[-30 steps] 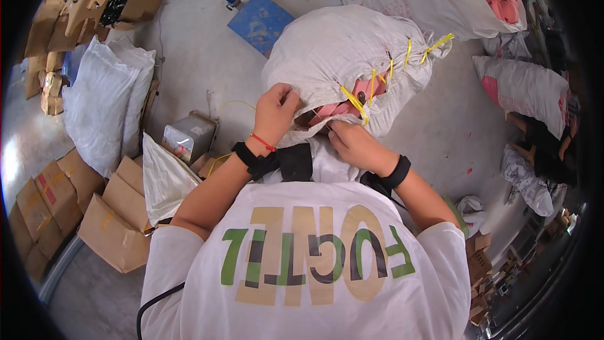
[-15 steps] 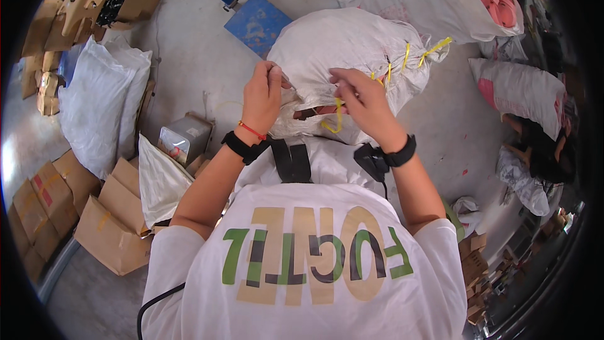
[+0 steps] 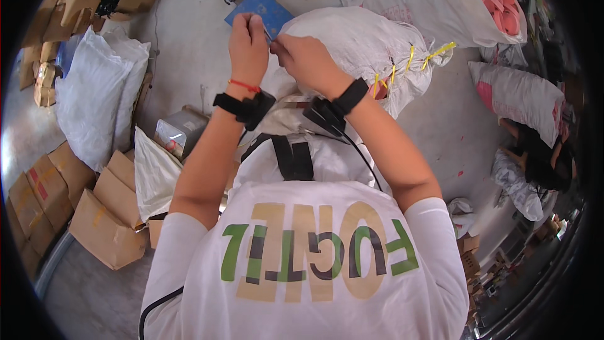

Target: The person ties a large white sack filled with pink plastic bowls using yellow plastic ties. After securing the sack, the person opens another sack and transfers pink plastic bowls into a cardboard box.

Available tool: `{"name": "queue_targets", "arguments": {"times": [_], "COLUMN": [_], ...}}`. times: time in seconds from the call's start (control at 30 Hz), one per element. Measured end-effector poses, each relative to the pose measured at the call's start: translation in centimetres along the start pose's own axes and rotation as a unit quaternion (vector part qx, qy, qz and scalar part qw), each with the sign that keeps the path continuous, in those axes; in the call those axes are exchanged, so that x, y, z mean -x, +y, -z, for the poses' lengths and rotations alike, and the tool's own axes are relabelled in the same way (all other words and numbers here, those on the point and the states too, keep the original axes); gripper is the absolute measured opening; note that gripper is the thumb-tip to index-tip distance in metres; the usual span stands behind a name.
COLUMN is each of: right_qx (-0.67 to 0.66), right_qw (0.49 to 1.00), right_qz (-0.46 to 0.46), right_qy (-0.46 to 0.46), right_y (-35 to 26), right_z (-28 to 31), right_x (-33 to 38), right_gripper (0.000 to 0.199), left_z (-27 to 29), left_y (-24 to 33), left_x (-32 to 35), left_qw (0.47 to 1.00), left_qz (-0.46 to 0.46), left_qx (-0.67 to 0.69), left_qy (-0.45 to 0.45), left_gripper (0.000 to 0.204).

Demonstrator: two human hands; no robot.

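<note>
My left hand (image 3: 248,41) and my right hand (image 3: 305,56) are raised together, fingertips meeting above a big white sack (image 3: 371,44). Both pinch a small thin item (image 3: 272,36) between them; it is too small to make out. Each wrist wears a black strap, and a red band sits on the left wrist. The sack lies on the grey floor in front of me, its far end closed with yellow ties (image 3: 409,60). Below my wrists the sack's near end (image 3: 286,110) is bunched up against my white shirt.
A blue scale platform (image 3: 258,6) lies just beyond my hands. White filled bags (image 3: 100,94) and cardboard boxes (image 3: 100,214) stand at left. A metal tin (image 3: 179,135) sits near my left elbow. More sacks (image 3: 522,94) and another person (image 3: 541,157) are at right.
Both hands have lifted off the sack's near end and come together higher and farther from my body. The yellow tie my right hand was pulling is no longer visible.
</note>
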State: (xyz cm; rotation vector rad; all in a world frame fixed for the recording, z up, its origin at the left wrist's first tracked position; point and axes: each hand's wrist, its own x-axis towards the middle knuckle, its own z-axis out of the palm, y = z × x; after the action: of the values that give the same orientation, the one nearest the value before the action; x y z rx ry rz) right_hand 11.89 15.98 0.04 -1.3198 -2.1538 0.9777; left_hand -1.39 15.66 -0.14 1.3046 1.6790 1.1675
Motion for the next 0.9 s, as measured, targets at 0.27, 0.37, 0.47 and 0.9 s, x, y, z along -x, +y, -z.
{"name": "queue_targets", "arguments": {"times": [0.27, 0.37, 0.47, 0.9], "right_qx": [-0.362, -0.492, -0.5, -0.733], "right_qw": [0.918, 0.839, 0.811, 0.514], "right_qz": [-0.108, -0.233, -0.301, -0.435], "right_qy": [-0.117, -0.024, 0.019, 0.094], "right_y": [1.2, 0.6, 0.5, -0.1], "right_z": [-0.1, -0.2, -1.8, 2.0], "right_x": [3.0, 3.2, 2.4, 9.8], "right_gripper": [0.021, 0.021, 0.021, 0.021], "left_z": [1.3, 1.8, 2.3, 3.0], "left_y": [-1.3, -2.0, -1.2, -1.2], "left_x": [1.8, 6.1, 8.3, 12.2], "left_qw": [0.973, 0.99, 0.963, 0.957], "left_qz": [0.132, -0.009, -0.153, -0.085], "left_qx": [0.172, 0.017, -0.125, -0.066], "left_qy": [-0.073, -0.139, -0.186, -0.269], "left_gripper": [0.026, 0.02, 0.021, 0.016]}}
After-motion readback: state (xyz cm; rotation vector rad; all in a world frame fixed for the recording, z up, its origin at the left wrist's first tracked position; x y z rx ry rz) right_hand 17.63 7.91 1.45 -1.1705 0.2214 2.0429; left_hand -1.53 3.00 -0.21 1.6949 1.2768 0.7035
